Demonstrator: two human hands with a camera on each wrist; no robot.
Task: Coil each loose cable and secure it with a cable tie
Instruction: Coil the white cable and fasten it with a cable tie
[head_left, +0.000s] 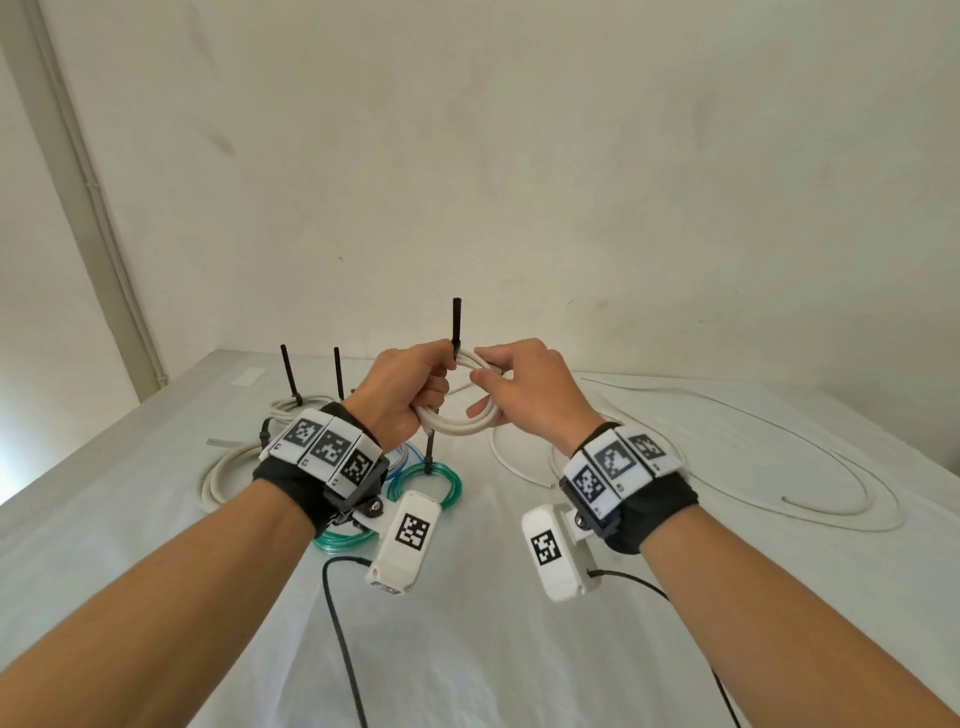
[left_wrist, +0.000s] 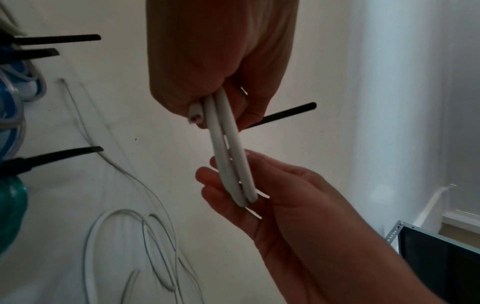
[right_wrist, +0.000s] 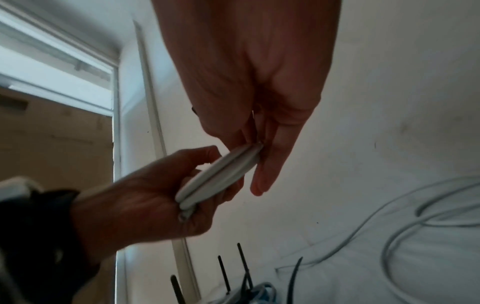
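Note:
A white cable coil (head_left: 467, 423) hangs in the air above the table, between both hands. My left hand (head_left: 431, 384) grips its left side, and the cut cable end (left_wrist: 194, 117) pokes out below the fingers. My right hand (head_left: 493, 384) pinches the coil's right side, thumb in front and fingers behind. A black cable tie (head_left: 456, 322) stands straight up from the top of the coil, between the two hands. In the left wrist view its tail (left_wrist: 285, 114) juts out past my left fingers. Whether the tie is closed round the coil is hidden.
On the white-covered table (head_left: 467, 649) lie tied coils: a white one (head_left: 221, 478), a green tube coil (head_left: 447, 480) and a blue one (head_left: 402, 457), each with a black tie upright. A loose white cable (head_left: 779, 499) and thin wires sprawl at the right. A wall stands behind.

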